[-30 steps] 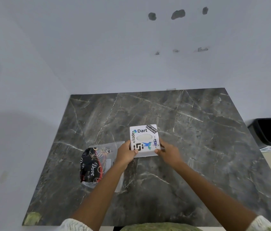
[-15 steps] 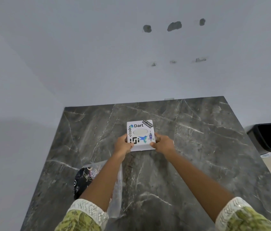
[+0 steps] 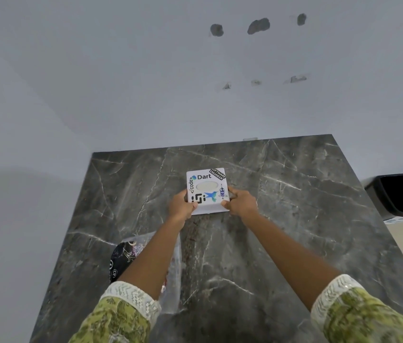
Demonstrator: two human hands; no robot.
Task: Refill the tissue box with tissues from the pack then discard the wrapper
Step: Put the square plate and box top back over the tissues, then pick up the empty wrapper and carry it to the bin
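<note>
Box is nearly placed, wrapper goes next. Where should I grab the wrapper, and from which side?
Grip the clear loose edge of the wrapper just right of the left forearm, coming from above with the right hand. It lies flat and crumpled on the table, so a pinch on the raised film should lift it; the bin sits to the right.

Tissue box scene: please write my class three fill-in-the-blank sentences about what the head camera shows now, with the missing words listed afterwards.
1. The white tissue box is held by ____ hands, the left hand and the right hand.
2. The box rests on a dark ____-patterned table.
3. The wrapper lies partly under the ____ forearm.

Missing words: both; marble; left
</note>
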